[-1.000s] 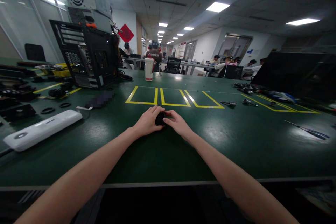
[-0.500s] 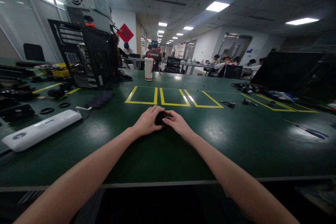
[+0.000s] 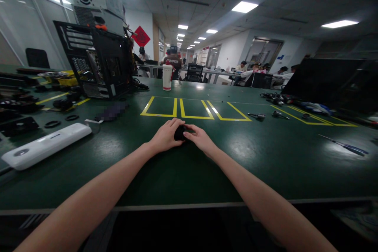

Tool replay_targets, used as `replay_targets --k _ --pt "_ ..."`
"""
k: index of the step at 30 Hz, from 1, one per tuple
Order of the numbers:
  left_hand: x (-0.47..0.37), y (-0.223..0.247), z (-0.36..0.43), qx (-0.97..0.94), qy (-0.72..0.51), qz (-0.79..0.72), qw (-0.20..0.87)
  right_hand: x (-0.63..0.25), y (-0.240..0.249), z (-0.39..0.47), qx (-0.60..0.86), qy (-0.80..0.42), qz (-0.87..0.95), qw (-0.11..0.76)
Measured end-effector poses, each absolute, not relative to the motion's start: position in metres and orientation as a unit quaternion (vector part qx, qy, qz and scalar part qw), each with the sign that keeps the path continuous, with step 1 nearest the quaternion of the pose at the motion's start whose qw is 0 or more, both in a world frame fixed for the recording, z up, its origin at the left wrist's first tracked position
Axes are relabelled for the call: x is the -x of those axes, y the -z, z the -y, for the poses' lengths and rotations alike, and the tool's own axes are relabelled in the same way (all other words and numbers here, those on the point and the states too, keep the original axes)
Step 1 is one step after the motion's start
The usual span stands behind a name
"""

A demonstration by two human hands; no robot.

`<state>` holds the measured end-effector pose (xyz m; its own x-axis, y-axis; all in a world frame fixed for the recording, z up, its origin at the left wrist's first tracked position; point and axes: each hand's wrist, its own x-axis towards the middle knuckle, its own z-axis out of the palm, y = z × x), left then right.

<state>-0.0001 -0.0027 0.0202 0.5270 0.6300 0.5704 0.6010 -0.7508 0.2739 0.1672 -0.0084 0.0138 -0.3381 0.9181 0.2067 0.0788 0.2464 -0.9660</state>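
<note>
- Small black thing: between the two hands, low at or just above the desk; contact with the desktop cannot be told. Mostly covered by fingers, so its kind and exact shape stay unclear.
- Left hand: curved around the thing's left side, thumb low, fingers over the top; holding it.
- Right hand: thumb and forefinger closed in on the thing's right side, a narrow pinch. Whether it bears any weight, cannot tell.
- Change: hardly any. Grip and placing match the frames just before; only the view has drifted slightly. Reads as a steady two-handed hold, or finger work too fine to see.
- Just beyond the hands: yellow tape outlines on the desk.
- Right of the hands, farther off: two small metal-looking parts; a screwdriver lying well apart, farther right.
- Left of the hands: long white device, set slantwise; two black rings lie beyond it.
- Farther left and beyond: open black computer case, upright, with metal boxes stacked on top.
- Beyond the tape: white cup, upright.
- Background: people at other furniture, well apart from these hands.
</note>
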Motion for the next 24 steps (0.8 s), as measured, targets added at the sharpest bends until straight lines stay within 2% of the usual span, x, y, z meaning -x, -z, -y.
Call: replay_targets --k 10,16,24 --pt "-0.0012 -0.0206 0.0031 -0.872 -0.341 -0.352 0.02 -0.1662 -0.0133 0.01 0.36 -0.481 0.646 0.471" --pt "-0.0012 -0.0214 0.0041 -0.87 -0.341 -0.355 0.027 -0.1679 -0.0143 0.0088 0.371 -0.492 0.657 0.434" --pt "-0.0016 -0.0217 0.004 -0.872 -0.338 -0.354 0.022 -0.1673 -0.0111 0.0101 0.336 -0.488 0.663 0.458"
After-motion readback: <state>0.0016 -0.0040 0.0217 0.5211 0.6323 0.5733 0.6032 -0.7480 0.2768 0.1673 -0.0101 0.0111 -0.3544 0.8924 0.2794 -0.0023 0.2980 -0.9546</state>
